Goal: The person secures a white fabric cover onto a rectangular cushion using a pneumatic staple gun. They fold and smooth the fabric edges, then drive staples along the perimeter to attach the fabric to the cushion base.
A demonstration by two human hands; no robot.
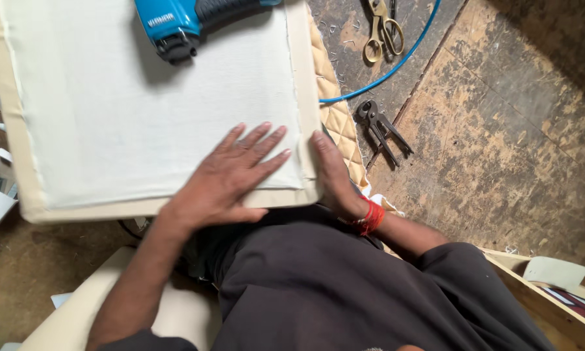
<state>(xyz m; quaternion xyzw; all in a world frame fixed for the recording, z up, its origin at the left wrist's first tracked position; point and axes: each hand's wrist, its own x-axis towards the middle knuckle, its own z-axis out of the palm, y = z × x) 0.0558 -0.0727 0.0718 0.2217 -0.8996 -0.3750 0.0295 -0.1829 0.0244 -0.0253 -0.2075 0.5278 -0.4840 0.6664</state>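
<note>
Left hand (pixel 231 175) flat, fingers spread on white backing cloth (pixel 143 97) of cushion panel (pixel 309 97); right hand (pixel 331 172) grips its corner edge; stapler (pixel 175 23) idle on top, near edge apparently unfastened.

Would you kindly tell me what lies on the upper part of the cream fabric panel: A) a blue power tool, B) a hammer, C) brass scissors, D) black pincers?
A: the blue power tool rests on the cream fabric panel; the scissors and pincers lie on the floor.
</note>
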